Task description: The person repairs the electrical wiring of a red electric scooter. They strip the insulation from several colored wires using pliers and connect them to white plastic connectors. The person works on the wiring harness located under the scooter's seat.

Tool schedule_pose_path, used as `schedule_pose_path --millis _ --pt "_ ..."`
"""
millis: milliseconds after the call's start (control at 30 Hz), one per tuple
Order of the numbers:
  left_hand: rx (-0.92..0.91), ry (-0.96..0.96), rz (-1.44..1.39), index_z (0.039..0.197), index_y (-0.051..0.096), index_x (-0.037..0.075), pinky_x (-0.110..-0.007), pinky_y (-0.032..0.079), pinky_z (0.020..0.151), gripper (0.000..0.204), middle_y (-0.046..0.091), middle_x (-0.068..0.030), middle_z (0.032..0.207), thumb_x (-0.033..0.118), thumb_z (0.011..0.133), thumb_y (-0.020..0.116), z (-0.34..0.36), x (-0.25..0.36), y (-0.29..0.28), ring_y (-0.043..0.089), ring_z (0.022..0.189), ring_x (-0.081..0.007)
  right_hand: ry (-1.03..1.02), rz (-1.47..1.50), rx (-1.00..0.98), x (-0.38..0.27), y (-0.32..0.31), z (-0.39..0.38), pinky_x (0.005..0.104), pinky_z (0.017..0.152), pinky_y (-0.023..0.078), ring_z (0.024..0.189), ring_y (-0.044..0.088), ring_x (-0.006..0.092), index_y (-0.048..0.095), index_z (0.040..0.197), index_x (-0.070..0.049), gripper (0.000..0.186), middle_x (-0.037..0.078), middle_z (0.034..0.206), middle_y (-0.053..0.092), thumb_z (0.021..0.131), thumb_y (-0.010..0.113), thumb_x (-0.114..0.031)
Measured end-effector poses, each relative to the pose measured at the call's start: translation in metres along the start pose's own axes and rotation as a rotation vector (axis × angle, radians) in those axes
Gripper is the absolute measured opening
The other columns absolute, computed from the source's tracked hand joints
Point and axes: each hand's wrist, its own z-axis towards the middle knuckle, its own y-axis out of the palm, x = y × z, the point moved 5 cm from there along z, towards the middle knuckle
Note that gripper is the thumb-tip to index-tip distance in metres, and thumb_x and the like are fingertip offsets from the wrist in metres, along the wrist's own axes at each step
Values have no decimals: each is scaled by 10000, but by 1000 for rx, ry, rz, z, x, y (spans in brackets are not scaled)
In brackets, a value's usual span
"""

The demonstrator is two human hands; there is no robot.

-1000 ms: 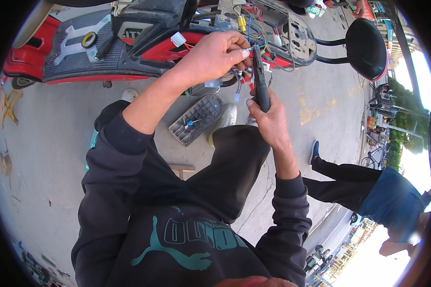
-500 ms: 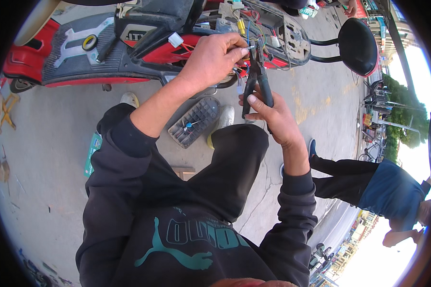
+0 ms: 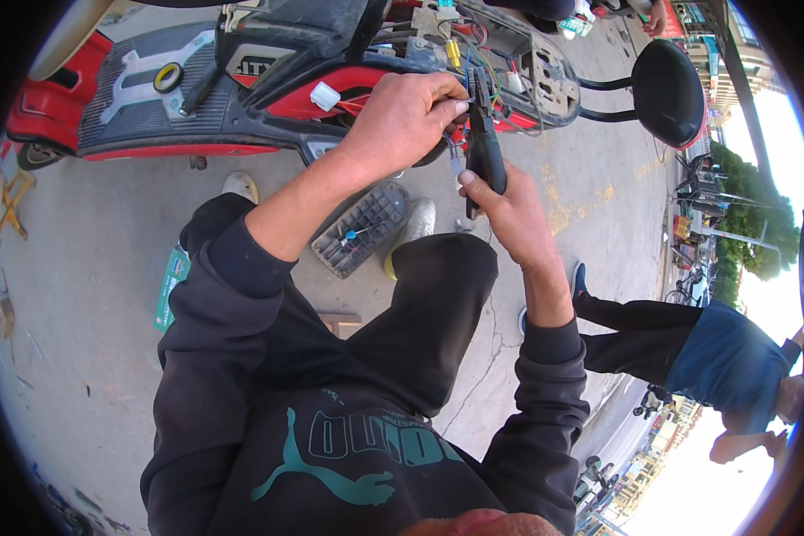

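Observation:
My right hand (image 3: 515,207) is closed round black-handled pliers (image 3: 485,152), their jaws pointing up and their handles pressed together. Beside the jaws, my left hand (image 3: 400,123) pinches something too small to make out between thumb and forefinger. Both hands are over the opened body of a red and black electric scooter (image 3: 313,89). Loose coloured wires surround the pliers, among them a yellow connector (image 3: 453,54). A white plug (image 3: 325,96) hangs left of my left hand, and a pale connector (image 3: 457,167) dangles below the fingers.
A black ribbed tray-like cover (image 3: 362,230) holding a blue-handled screwdriver (image 3: 353,235) lies by my shoe. A yellow tape roll (image 3: 167,79) rests on the footboard. The scooter's black backrest (image 3: 665,94) juts out right. Another person (image 3: 728,357) stands at the right; a green box (image 3: 171,290) is left.
The pliers' handles have come together from a spread position, and the right fingers have closed round them. My left hand stays at the jaws, still pinching.

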Motion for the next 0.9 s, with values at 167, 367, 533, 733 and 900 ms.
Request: schedule_pose_path --millis 167,367,533,733,900 --pt "22 36 19 1111 693 -57 -292 566 766 181 761 -86 905 77 1001 639 1 2 -1 716 841 -106 -58 169 -11 2 7 2 320 826 521 960 697 174 619 1173 27 319 122 1043 734 1006 671 -241" --pt "5 -45 -27 1112 679 -65 -301 556 759 179 755 -93 925 65 997 637 3 1 2 691 847 -91 -62 237 -70 -2 7 2 327 787 517 922 670 171 593 1233 29 352 99 983 709 1013 661 -237" --pt "10 45 6 1125 672 -90 -297 563 770 204 760 -99 950 68 1001 635 4 0 2 697 861 -99 -113 175 1 11 7 8 330 725 510 804 624 136 582 1221 20 333 63 862 657 995 666 -209" --pt "2 5 -101 1123 674 -88 -295 564 753 191 758 -104 950 58 1014 617 3 -7 4 726 886 -115 -84 144 63 6 11 6 335 688 503 742 593 149 560 1236 6 329 67 874 629 973 655 -166" --pt "-2 -8 -57 1093 687 -69 -312 552 713 177 743 -119 882 69 995 634 4 -7 5 723 811 -154 -69 111 78 15 14 10 345 693 507 741 598 157 557 1255 -15 340 88 872 625 958 655 -149"
